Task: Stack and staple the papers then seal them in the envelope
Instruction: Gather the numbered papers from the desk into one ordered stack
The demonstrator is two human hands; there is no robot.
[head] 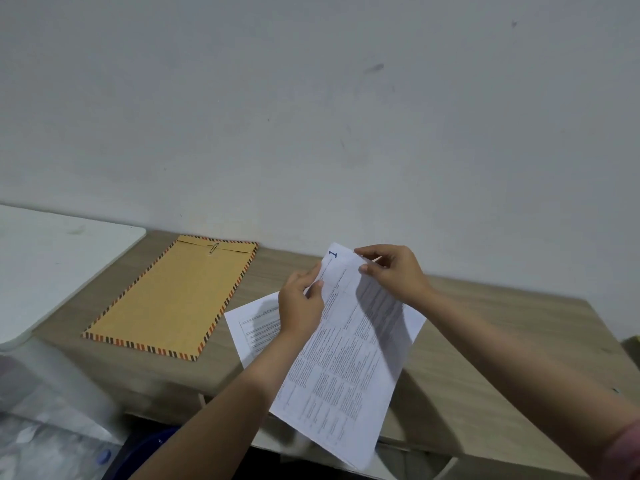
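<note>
I hold a printed white sheet point(349, 355) tilted above the wooden desk point(485, 341); a blue "1" marks its top corner. My left hand point(301, 303) pinches its upper left edge. My right hand point(394, 271) pinches the top right corner. Another printed sheet point(256, 323) lies flat on the desk beneath, partly hidden by my left hand and the held sheet. A brown envelope point(173, 299) with a striped border and a metal clasp lies flat to the left. No stapler is in view.
A white tabletop point(52, 258) adjoins the desk at the left. Clear plastic wrapping point(45, 410) lies at the lower left, with a dark blue object point(145, 452) beside it. A grey wall point(311, 98) rises right behind the desk.
</note>
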